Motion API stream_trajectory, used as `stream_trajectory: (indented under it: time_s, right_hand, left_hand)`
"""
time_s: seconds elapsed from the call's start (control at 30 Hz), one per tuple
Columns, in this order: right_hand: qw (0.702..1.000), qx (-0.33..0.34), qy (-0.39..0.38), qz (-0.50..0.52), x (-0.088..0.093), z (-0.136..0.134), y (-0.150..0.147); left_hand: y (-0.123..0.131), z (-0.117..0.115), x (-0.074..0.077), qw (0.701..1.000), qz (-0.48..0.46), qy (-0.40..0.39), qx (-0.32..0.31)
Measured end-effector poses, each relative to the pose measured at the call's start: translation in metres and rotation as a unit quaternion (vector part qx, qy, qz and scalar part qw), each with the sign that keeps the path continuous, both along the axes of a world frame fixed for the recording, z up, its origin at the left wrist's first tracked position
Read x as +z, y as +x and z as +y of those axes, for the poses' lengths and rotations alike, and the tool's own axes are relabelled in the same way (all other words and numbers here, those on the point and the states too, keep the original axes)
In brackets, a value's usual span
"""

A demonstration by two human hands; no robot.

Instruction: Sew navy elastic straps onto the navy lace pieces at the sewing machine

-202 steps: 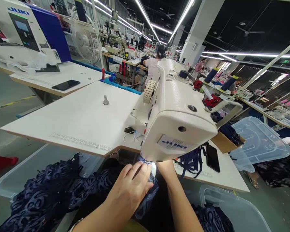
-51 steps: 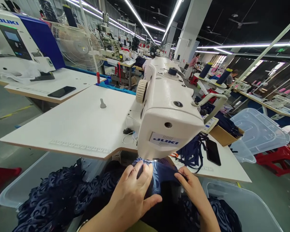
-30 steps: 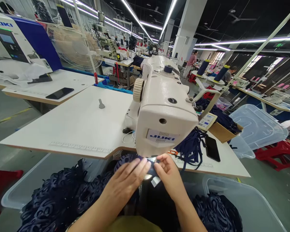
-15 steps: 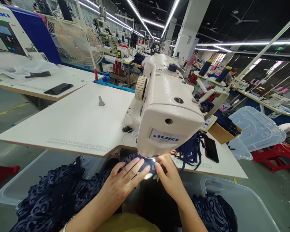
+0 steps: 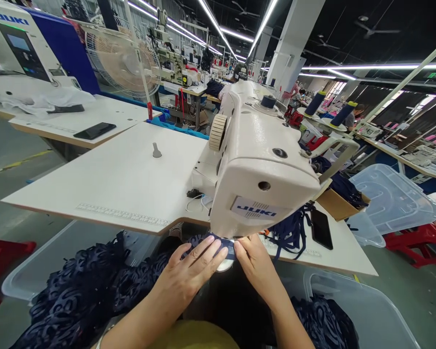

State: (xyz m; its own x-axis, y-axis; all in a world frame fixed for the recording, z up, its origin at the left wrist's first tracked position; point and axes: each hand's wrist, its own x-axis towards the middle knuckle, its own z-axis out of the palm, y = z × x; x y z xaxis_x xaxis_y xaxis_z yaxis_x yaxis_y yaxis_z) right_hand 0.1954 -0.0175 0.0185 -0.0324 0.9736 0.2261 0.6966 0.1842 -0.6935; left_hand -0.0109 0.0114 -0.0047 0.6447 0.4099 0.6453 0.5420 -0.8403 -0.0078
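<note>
A white sewing machine point(image 5: 265, 169) stands in the middle, its head above both hands. Under it lies a dark blue patterned fabric piece point(image 5: 225, 248). My left hand point(image 5: 194, 266) rests on this piece from the left, palm down, with its fingers spread. On the right, my right hand point(image 5: 252, 254) pinches the edge of the fabric between thumb and fingers, close to the needle area. The needle itself is hidden by the machine head. The fabric runs left toward a heap of patterned navy pieces point(image 5: 76, 286).
Navy strips point(image 5: 288, 230) and a black phone point(image 5: 321, 229) lie right of the machine on the white table point(image 5: 112, 174). A flat grey metal piece point(image 5: 156, 151) lies on its left part. Clear plastic bins point(image 5: 370, 300) stand below. A fan point(image 5: 125, 60) stands behind.
The whole view has shifted slightly, so the machine and table appear farther right. Both hands keep nearly the same hold on the fabric.
</note>
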Motion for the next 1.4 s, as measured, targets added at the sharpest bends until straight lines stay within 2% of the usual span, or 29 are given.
stream_trajectory:
  time_s: [0.3, 0.6, 1.13, 1.4]
  right_hand:
    - [1.000, 0.000, 0.022, 0.004, -0.003, 0.007, 0.000]
    - [1.000, -0.003, 0.019, 0.004, -0.006, 0.013, 0.000]
    - [0.999, -0.031, 0.025, 0.002, -0.012, 0.012, -0.002]
    - [0.997, -0.001, 0.035, 0.062, -0.012, 0.016, -0.006]
  left_hand:
    - [0.007, -0.007, 0.003, 0.999, -0.016, -0.002, 0.047]
    - [0.011, -0.009, -0.002, 0.998, -0.010, 0.007, 0.063]
    - [0.013, -0.009, -0.001, 0.997, -0.026, 0.018, 0.072]
    - [0.010, -0.005, -0.017, 0.996, -0.050, 0.032, 0.071]
